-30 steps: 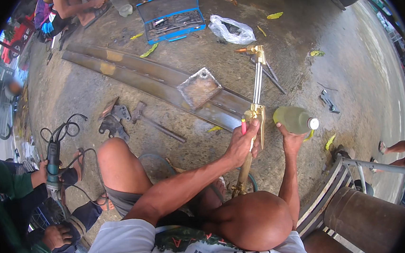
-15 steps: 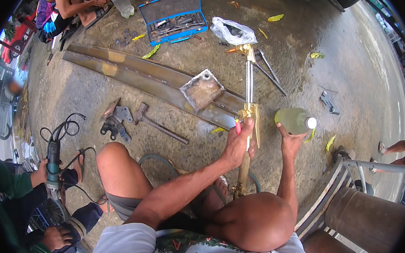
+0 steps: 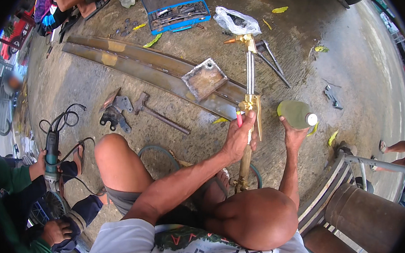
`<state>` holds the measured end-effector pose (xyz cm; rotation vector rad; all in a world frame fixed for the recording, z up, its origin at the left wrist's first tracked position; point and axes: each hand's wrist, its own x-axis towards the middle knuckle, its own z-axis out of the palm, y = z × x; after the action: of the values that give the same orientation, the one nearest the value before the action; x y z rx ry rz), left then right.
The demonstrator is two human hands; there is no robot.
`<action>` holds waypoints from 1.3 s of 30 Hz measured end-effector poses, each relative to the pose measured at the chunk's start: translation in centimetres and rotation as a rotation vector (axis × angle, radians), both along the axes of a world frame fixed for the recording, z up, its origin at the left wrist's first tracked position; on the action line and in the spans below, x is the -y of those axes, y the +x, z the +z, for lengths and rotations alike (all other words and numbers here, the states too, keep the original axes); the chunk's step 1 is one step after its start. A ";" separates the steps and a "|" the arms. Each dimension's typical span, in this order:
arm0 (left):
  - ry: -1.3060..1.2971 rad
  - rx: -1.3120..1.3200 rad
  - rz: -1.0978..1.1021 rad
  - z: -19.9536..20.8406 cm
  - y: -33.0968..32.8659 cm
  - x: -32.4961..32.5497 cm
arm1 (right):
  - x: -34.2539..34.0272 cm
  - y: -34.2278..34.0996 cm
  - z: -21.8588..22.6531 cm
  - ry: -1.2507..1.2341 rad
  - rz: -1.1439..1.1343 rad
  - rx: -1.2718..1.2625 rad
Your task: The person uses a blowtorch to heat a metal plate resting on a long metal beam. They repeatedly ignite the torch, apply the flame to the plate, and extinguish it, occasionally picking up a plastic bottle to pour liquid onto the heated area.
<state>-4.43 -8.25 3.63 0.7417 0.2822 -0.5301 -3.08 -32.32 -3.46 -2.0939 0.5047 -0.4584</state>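
Note:
My left hand (image 3: 240,140) is closed around the handle of a brass cutting torch (image 3: 249,70), whose head points left at its far end. A pink lighter (image 3: 239,119) sticks up from the same grip, beside my thumb. My right hand (image 3: 294,133) holds a clear bottle (image 3: 294,113) of yellow-green liquid, tilted so that its white cap faces right. The bottle is apart from the torch. Left of the torch, a rusty square plate (image 3: 205,79) with a hole in one corner rests on two long steel bars (image 3: 131,68).
A hammer-like tool (image 3: 163,115) and metal brackets (image 3: 116,113) lie left. Beyond are a blue toolbox (image 3: 177,12), plastic bag (image 3: 237,21) and long-handled tool (image 3: 273,64). A person at left holds an angle grinder (image 3: 52,157). A bench (image 3: 326,188) stands at lower right.
The whole view has shifted a little, so the ground things sit higher in the picture. Both hands keep their holds on the torch, lighter and bottle.

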 end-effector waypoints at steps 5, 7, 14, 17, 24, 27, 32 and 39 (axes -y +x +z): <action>0.042 0.043 -0.036 -0.2 -0.2 -0.1 | 2.9 3.5 1.5 0.102 0.010 0.016; 0.040 0.035 -0.047 -0.4 -0.3 -0.2 | 1.4 4.2 3.4 0.249 -0.099 -0.052; 0.045 0.109 -0.051 -0.3 -0.5 0.1 | -0.4 3.8 2.1 -0.109 -0.063 -0.056; 0.051 0.064 -0.056 -0.3 -0.7 0.0 | -1.0 3.6 2.5 -0.062 -0.065 -0.044; 0.066 0.105 -0.056 0.2 -0.4 0.3 | 0.3 3.9 2.0 -0.025 -0.093 0.030; 0.077 0.091 -0.047 0.2 -0.2 0.2 | -0.2 3.9 2.4 0.021 -0.078 0.005; 0.141 0.037 -0.035 0.9 0.1 0.4 | 2.6 4.3 0.7 0.040 -0.071 -0.065; 0.295 0.236 -0.067 -0.3 0.2 -0.6 | -2.6 -3.2 2.5 0.554 0.015 -0.308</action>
<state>-4.27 -7.69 3.34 1.0935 0.1158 -0.4637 -6.32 -29.74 -0.91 -1.6291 0.7029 0.0256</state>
